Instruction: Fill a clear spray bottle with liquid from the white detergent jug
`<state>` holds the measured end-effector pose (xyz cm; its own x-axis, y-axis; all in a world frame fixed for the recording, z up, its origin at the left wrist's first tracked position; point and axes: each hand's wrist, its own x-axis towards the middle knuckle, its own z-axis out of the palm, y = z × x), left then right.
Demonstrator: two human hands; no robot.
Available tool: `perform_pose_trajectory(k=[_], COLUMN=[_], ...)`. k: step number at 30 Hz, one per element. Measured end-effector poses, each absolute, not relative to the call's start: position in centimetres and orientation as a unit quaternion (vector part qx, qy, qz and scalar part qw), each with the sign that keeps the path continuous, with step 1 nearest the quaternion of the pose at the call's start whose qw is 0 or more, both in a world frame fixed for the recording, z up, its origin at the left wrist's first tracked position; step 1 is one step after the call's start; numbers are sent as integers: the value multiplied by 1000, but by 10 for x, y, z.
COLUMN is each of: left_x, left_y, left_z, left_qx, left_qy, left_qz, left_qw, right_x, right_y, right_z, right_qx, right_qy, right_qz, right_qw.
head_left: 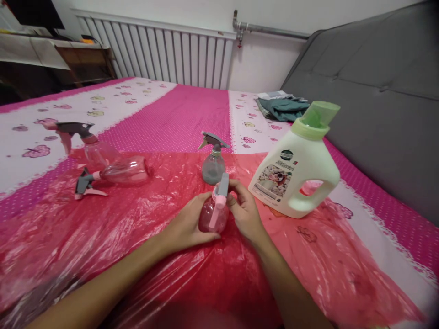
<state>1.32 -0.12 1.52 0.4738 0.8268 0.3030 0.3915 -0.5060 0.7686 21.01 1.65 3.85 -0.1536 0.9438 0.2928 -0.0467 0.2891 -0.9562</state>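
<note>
Just in front of me, a small pink spray bottle point(213, 218) stands upright with its pink and grey trigger head turned toward me. My left hand point(192, 219) is wrapped round the side of its clear pink body. At the neck, my right hand point(243, 208) has its fingers closed on the spray head; some fingertips are hidden behind it. Right behind stands a grey spray bottle point(213, 169) with what looks like liquid inside. A large white detergent jug point(295, 169) with a green cap is to the right of my right hand.
Red plastic sheeting point(144, 237) covers the near part of the bed. On the left, one pink spray bottle point(98, 151) stands and another pink spray bottle point(126, 171) lies on its side. Folded clothes point(283, 107) sit by the grey headboard point(370, 87). A radiator point(164, 50) lines the wall.
</note>
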Motion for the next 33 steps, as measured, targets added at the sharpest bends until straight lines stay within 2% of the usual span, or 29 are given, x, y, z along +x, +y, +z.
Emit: perform_pose_trajectory(k=[7,15,33], left_x=[11,11,11], left_y=[-2,-1,-1], left_z=[10,13,10], left_qx=[799,802,808], left_qy=[378,391,374], left_qz=[339,323,340], left_qw=[321,315,304], right_x=[209,209,208], right_y=[18,12,12], right_z=[35,39,41], right_qx=[-352,-388,-393], right_qy=[-595,-610,-624], right_qz=[484,436,434], right_qw=[537,536,518])
